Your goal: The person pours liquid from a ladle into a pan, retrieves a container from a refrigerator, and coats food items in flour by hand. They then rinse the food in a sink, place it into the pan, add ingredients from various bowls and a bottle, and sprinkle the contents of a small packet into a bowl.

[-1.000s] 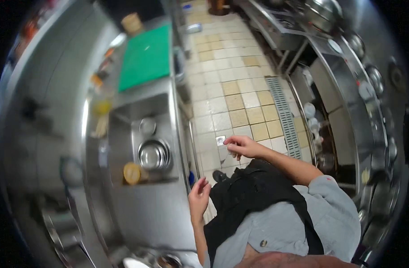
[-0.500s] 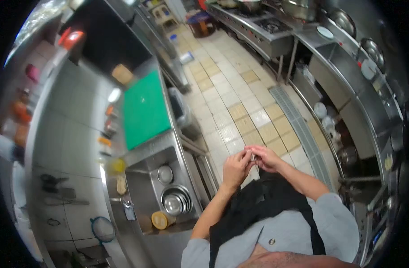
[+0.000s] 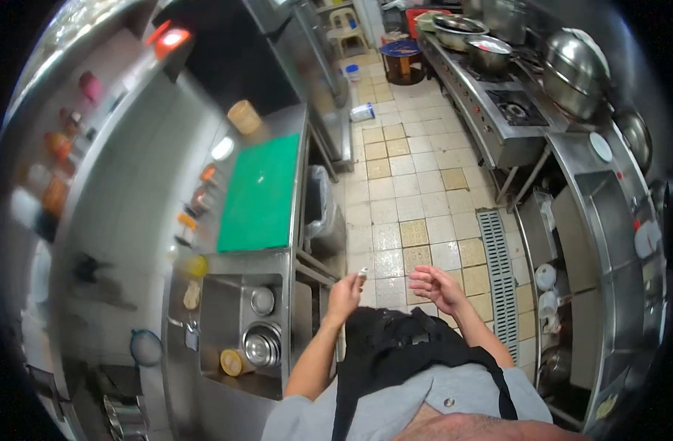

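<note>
My left hand [image 3: 344,296] is closed on a small whitish object [image 3: 363,272] that pokes out past the thumb and fingers; it is too small to name. To its right, my right hand [image 3: 437,287] hangs over the tiled floor with fingers apart and nothing in them. A gap separates the two hands, both in front of the black apron [image 3: 395,345]. The steel sink [image 3: 217,323] lies left of my left arm, with several metal bowls [image 3: 262,344] and a yellow-rimmed container [image 3: 235,361] in it.
A green cutting board [image 3: 259,195] lies on the steel counter at left, a lined bin [image 3: 323,213] beside it. A floor drain grate [image 3: 498,275] runs along the right. The stove [image 3: 517,109] with pots and a second sink unit [image 3: 609,220] line the right wall.
My hands were together, fingers on a small object; now they are apart, the object in my left hand and my right hand opened. The view has lifted and shows more of the far floor.
</note>
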Available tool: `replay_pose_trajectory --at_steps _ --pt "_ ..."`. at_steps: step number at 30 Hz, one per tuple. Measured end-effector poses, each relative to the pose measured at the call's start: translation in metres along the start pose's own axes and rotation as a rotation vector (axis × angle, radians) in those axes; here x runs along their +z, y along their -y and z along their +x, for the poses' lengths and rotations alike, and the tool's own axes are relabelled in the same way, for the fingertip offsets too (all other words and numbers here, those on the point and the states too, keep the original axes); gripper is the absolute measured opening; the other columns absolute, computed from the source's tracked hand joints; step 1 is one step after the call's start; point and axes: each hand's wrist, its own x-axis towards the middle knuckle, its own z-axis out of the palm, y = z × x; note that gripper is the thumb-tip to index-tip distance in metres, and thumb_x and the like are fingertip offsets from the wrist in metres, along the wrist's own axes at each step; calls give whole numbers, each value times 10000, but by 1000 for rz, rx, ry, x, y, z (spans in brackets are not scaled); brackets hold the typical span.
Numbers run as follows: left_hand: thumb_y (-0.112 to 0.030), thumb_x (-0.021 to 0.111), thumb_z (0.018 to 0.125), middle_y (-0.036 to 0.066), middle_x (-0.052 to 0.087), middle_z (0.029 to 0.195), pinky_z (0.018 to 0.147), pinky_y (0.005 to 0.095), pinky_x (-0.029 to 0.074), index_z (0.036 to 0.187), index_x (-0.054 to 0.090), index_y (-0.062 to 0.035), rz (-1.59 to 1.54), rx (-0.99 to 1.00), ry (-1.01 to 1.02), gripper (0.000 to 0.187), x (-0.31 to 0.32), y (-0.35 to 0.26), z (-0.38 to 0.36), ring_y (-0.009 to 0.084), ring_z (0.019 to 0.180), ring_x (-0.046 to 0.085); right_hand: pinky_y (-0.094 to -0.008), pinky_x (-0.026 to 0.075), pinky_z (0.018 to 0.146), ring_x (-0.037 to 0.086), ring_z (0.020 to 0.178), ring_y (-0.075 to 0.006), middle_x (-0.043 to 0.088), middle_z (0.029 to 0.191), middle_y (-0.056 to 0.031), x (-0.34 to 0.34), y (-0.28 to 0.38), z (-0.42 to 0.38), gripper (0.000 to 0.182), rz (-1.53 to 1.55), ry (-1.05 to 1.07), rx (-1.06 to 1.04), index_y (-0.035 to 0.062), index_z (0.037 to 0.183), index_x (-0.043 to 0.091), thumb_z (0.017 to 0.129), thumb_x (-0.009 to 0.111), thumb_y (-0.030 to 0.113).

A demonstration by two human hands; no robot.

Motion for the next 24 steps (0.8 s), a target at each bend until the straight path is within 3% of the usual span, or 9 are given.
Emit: replay_pose_trajectory --at_steps 1,6,7,10,14,16,20,22,24 --pt "-86 541 970 102 718 835 679 319 546 1031 663 30 -49 -58 31 179 -3 12 5 156 745 700 -392 550 887 665 1056 -254 646 1232 -165 -13 2 6 416 -11 2 40 2 1361 479 1047 433 270" --pt "-139 646 918 36 689 788 603 256 503 913 639 -42 -453 -306 -159 97 21 119 52 97 686 633 -335 569 808 689 924 -198 688 1118 -115 -70 1 35 358 154 -208 -58 25 1295 535 1024 501 257" --pt "-164 660 898 21 686 788 575 242 486 874 648 -64 -528 -455 -82 103 6 98 65 78 674 625 -324 568 806 688 914 -192 689 1112 -107 -79 4 40 358 180 -220 -118 29 1291 543 1018 519 259" --pt "-193 662 884 0 663 740 538 218 446 840 652 -83 -636 -660 -78 119 6 122 118 66 644 610 -310 567 805 686 909 -177 691 1117 -86 -99 14 59 348 192 -379 -143 39 1279 566 1012 544 260" --pt "-194 665 871 -14 626 705 461 234 365 824 644 -88 -648 -813 -31 118 20 214 201 61 592 577 -302 566 804 687 903 -167 694 1117 -61 -96 29 96 336 117 -575 -112 56 1271 584 1008 562 264" --pt "-157 659 851 5 612 706 417 267 320 811 633 -82 -592 -949 113 89 20 241 243 82 556 546 -310 569 808 680 924 -162 685 1141 -47 -76 49 116 334 66 -666 -75 70 1279 583 1008 571 265" --pt "-84 637 837 6 597 681 418 277 316 861 642 -67 -720 -1062 66 30 16 282 315 103 526 517 -308 564 780 649 978 -151 660 1181 -48 -21 90 180 355 -146 -687 -32 71 1294 565 1007 576 280" --pt "-12 619 818 45 630 818 508 283 402 1026 623 -24 -934 -928 -300 208 21 306 342 117 656 565 -305 561 775 645 966 -149 658 1174 -49 10 108 211 360 -241 -702 -20 67 1295 559 1006 580 279" --pt "14 605 815 76 639 947 599 295 444 1113 590 -15 -870 -898 -447 300 46 339 358 142 780 591 -302 552 768 635 932 -150 650 1168 -53 31 125 238 378 -370 -703 -4 53 1298 546 994 608 268"
